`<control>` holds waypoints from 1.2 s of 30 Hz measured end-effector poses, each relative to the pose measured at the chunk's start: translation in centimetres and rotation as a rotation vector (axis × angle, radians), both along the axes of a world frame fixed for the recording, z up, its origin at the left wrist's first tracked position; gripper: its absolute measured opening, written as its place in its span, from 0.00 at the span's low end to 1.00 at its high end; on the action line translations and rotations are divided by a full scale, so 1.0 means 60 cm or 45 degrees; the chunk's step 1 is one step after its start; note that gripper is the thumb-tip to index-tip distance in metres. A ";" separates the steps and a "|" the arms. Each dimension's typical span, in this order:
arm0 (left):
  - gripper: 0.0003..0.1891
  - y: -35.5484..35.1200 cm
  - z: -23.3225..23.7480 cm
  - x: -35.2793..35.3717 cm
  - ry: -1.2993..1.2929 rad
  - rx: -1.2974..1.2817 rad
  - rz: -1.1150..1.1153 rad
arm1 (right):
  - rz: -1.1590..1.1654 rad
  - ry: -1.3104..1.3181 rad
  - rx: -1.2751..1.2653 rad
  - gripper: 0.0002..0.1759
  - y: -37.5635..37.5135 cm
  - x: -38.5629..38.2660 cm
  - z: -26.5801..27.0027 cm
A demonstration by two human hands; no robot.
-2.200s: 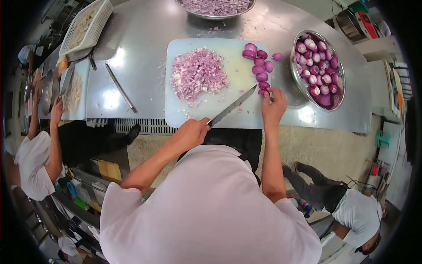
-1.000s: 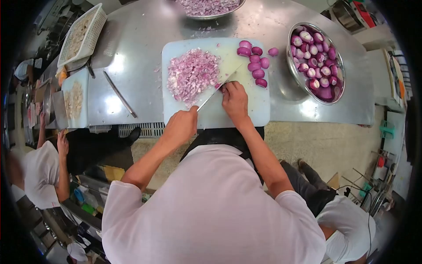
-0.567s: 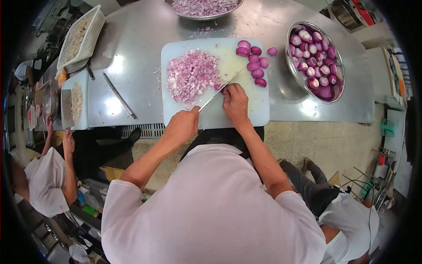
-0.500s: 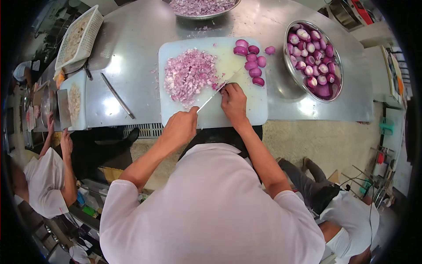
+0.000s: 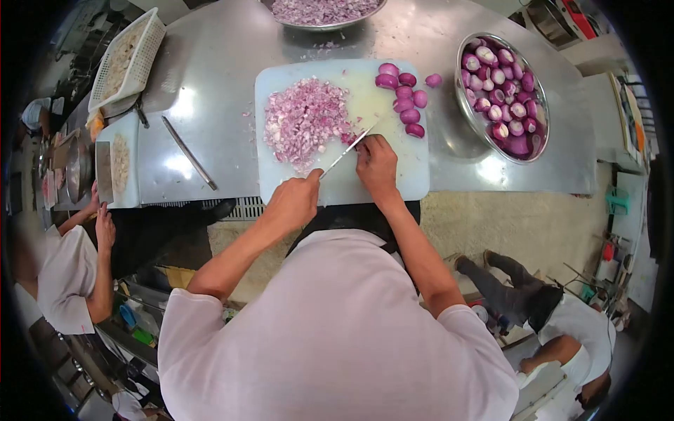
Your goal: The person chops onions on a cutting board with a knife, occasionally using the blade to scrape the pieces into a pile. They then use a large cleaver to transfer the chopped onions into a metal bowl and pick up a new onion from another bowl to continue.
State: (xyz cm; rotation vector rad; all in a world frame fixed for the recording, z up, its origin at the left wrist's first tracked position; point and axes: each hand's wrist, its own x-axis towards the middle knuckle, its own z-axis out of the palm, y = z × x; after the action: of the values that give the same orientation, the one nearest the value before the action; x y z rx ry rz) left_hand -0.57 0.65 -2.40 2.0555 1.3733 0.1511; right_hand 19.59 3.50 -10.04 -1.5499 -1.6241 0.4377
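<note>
My left hand (image 5: 295,200) is closed around the handle of a knife (image 5: 344,156), whose thin blade points up and right across the white cutting board (image 5: 393,184). Beside the blade, my right hand (image 5: 377,161) has its fingers curled down over a red onion piece that they mostly hide. Purple onion bits (image 5: 348,138) lie by the blade at my right fingertips. A heap of chopped red onion (image 5: 303,121) covers the board's left half. Several peeled red onions (image 5: 404,104) rest at the board's upper right, one of them just off its edge.
A metal bowl of peeled onions (image 5: 507,98) stands right; another bowl of chopped onion (image 5: 323,27) stands at the back. A steel rod (image 5: 189,153) lies left of the board. Further left are a white basket (image 5: 144,59) and a co-worker holding a cleaver (image 5: 104,172).
The knife's tip has drawn slightly back and lower beside my right fingers. My hands have barely moved. The person at right bends further down, and the co-worker at left has shifted their hands.
</note>
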 end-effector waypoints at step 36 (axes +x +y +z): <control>0.07 0.021 0.012 -0.004 -0.076 0.054 0.207 | 0.135 -0.055 0.149 0.08 0.022 0.006 0.001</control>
State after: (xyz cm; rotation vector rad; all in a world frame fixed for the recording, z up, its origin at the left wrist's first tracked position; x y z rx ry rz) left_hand -0.82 1.90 -1.68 1.9556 1.5112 0.3114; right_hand 19.95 4.81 -9.96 -1.3998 -1.7397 0.3612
